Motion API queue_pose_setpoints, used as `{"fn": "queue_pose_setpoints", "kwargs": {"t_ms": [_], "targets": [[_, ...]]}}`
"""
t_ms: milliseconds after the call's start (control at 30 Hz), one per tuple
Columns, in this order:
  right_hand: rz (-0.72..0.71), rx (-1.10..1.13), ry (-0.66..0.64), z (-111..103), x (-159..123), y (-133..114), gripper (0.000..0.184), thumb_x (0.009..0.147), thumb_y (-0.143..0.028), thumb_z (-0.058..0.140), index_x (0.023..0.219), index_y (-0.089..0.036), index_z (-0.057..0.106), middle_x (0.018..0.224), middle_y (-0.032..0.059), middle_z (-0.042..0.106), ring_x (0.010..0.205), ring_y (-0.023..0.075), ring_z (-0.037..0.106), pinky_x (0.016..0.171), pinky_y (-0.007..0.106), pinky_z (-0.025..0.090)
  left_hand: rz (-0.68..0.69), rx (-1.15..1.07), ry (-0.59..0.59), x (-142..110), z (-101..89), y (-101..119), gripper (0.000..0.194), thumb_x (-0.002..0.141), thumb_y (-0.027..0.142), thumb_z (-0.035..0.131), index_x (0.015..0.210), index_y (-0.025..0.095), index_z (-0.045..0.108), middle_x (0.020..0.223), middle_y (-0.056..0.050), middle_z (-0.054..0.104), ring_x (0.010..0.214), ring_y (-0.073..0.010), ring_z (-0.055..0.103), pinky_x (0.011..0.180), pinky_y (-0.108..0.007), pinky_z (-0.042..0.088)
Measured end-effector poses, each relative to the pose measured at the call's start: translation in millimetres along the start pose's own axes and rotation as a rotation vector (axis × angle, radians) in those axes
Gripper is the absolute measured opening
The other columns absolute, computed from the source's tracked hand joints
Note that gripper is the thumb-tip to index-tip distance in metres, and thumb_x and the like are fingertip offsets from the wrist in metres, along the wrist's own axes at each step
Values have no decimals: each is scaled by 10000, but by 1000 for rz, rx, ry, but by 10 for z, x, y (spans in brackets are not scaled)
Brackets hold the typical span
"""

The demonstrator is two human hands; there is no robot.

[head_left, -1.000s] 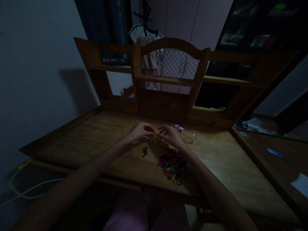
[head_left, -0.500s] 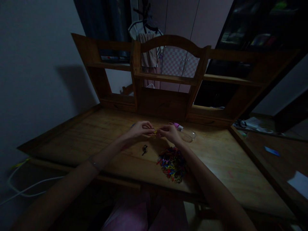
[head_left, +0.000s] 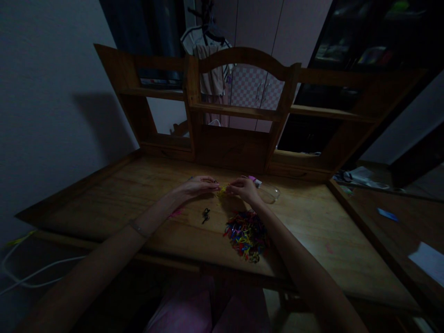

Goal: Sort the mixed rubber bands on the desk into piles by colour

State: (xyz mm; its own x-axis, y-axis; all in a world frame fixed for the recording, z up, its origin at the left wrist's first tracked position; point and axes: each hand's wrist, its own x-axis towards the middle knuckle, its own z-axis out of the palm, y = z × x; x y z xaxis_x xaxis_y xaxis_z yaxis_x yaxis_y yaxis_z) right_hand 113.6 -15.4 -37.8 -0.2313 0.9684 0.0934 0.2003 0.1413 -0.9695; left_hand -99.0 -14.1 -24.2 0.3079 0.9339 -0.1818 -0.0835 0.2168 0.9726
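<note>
Small yellow bands (head_left: 222,191) lie in a loose little heap on the desk, between my two hands. My left hand (head_left: 201,185) reaches in from the left, its fingers stretched out flat with the tips at the heap's edge. From the other side, my right hand (head_left: 243,188) has thumb and fingers pinched together at the yellow bands; what sits between the tips is too small to make out. A few black bands (head_left: 206,215) lie nearer me, and pink bands (head_left: 177,212) show beside my left forearm. A large mixed-colour pile of bands (head_left: 247,236) rests by my right forearm.
A clear bottle (head_left: 269,193) with a pink cap lies behind my right hand. The wooden desk (head_left: 312,231) is backed by a shelf unit (head_left: 236,111). A wall (head_left: 52,115) stands at the left; a blue packet (head_left: 387,214) and white paper (head_left: 428,261) are at the right.
My hands have drawn slightly apart, and my left fingers have flattened from a pinch. More of the yellow heap and the pink bands now show. The view has shifted slightly.
</note>
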Motion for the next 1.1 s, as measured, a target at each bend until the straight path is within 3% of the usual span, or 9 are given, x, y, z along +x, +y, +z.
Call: {"fn": "queue_pose_setpoints", "kwargs": {"t_ms": [233,500,667,767,933,1100], "targets": [[-55,-98,35,-8,34,40,117,776,-228,670,796,-115,693,777,87,748,668,174,715,603,246,569,-19,-17,-32,1,26,38,233,684,175,803,874,113,683,1002,-113,722,918,-167,678,885,-296,521],[-202,-286,108,-2,-25,-27,141,736,-257,730,826,-150,748,768,72,744,719,194,695,642,254,525,-7,4,-42,26,26,26,230,671,216,817,855,111,727,960,-98,720,874,-143,658,843,-246,512],[-293,-288,57,68,-59,-88,219,799,-341,694,922,-163,734,853,63,749,745,165,699,644,226,516,4,3,-55,55,66,-13,212,672,194,808,848,98,739,961,-107,716,868,-141,651,822,-237,504],[-306,-298,47,49,-59,-85,197,841,-320,648,884,-147,732,778,63,744,667,160,693,605,229,509,19,4,-49,62,85,-21,194,682,200,801,838,103,739,959,-103,717,877,-139,646,840,-240,498],[-304,-360,91,-27,-66,-83,130,776,-270,712,794,-148,753,751,86,744,701,205,690,663,282,508,24,30,-32,32,85,16,213,681,237,805,836,112,728,945,-97,718,874,-146,649,862,-268,495],[-332,-327,101,35,-95,-145,206,825,-335,667,916,-169,748,829,70,749,725,178,683,636,248,497,14,96,-44,12,110,23,251,643,233,827,830,108,715,915,-98,715,817,-147,651,807,-284,492]]}}
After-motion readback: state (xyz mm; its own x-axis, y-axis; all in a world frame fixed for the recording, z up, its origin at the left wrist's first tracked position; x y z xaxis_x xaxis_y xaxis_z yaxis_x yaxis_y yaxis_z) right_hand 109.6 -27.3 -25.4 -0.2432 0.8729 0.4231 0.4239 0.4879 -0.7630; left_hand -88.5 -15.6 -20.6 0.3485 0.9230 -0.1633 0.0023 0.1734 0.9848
